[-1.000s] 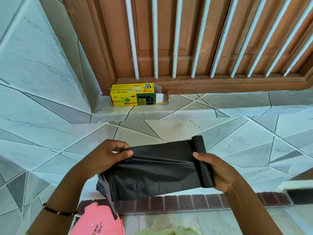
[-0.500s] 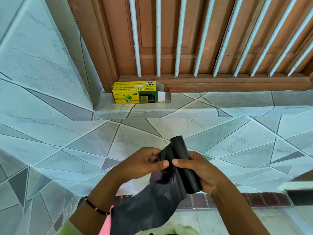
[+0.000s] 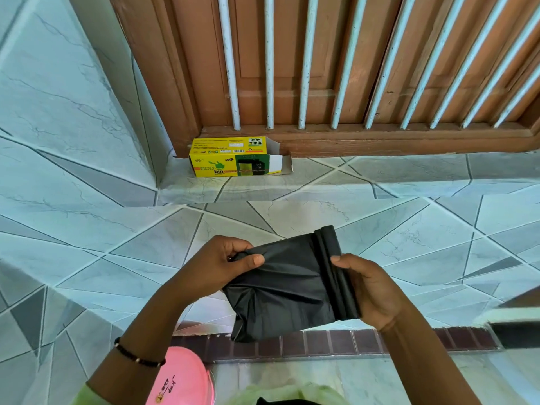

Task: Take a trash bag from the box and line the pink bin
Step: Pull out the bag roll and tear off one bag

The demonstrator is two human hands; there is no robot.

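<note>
Tiled ledge [image 3: 380, 182]: yellow bag box [image 3: 233, 159] on it, flap open, against wooden frame [image 3: 380, 138].

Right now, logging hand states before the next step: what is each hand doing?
Left hand: pinching the unrolled black trash bag.
Right hand: gripping the bag roll.

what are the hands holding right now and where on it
Both hold the black trash bag roll: the left hand pinches the unrolled loose end, the right hand grips the rolled part.
</note>
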